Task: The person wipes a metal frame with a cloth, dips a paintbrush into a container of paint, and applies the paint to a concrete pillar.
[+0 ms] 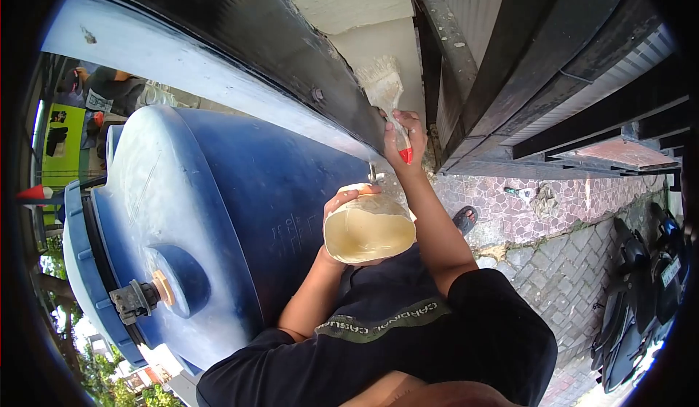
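My right hand is closed around the handle of a paintbrush, whose red handle end shows below the fingers. The brush's pale, paint-covered bristles lie against a cream-coloured wall strip beside a dark metal beam. Lower down, in front of my chest, my left hand grips a cut-open plastic container. Cream paint coats its inside, and its wide mouth faces the camera. Part of the left hand is hidden behind the container.
A large blue water tank lies close on my left, with a dark pipe fitting. Dark beams run along the right. Below are a sandalled foot, grey paving and parked motorcycles.
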The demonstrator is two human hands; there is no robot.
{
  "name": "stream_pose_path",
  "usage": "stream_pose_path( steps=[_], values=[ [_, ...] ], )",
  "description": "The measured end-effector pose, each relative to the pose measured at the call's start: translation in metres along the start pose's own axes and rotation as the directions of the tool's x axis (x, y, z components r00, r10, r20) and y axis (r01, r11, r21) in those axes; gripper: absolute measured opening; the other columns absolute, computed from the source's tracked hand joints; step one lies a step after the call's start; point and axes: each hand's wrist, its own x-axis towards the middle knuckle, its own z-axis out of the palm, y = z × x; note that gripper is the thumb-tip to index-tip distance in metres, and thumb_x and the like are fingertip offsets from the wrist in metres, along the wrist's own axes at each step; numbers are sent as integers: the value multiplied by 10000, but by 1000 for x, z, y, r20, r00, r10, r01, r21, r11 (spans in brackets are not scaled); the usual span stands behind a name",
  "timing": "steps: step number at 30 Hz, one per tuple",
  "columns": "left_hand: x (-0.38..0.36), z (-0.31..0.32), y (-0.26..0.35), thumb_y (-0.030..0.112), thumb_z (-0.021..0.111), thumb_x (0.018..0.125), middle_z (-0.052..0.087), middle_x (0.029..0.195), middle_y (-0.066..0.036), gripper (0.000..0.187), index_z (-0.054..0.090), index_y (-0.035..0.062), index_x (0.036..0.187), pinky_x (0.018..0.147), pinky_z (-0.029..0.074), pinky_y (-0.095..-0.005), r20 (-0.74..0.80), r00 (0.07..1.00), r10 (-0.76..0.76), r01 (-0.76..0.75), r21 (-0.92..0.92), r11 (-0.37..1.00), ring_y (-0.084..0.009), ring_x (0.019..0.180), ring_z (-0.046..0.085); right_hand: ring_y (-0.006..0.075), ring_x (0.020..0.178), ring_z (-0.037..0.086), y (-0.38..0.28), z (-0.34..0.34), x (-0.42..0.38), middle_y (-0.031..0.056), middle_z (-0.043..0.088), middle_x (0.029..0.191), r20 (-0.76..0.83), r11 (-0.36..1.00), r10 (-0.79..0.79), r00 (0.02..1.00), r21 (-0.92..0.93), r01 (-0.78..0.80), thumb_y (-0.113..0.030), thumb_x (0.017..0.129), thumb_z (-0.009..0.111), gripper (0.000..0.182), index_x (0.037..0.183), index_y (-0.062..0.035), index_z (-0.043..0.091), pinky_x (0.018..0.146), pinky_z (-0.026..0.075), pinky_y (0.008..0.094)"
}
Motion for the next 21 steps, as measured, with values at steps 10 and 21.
stream_pose_path(
  steps=[10, 21],
  values=[
    [-7, -3, -6, 359, 876, 531, 512, 1176, -199, 987, 335, 51, 1296, 925, 452, -450, -17, 998, -55, 53, -91, 994, -326, 1091, 533, 285, 802, 648, -51, 16, 46, 185, 633, 899, -30, 987, -125, 992, 98, 127, 38, 767, 612, 258, 987, -2, 483, 697, 517, 324],
    [11, -8, 2, 282, 886, 545, 515, 1175, -206, 950, 341, 36, 1283, 893, 469, -405, -32, 990, 136, -138, -58, 989, -313, 1082, 541, 206, 792, 660, -17, -15, -43, 162, 648, 902, -209, 892, 451, 868, 123, -434, -1, 859, 525, 151, 1002, 12, 480, 697, 515, 289]
  ],
)
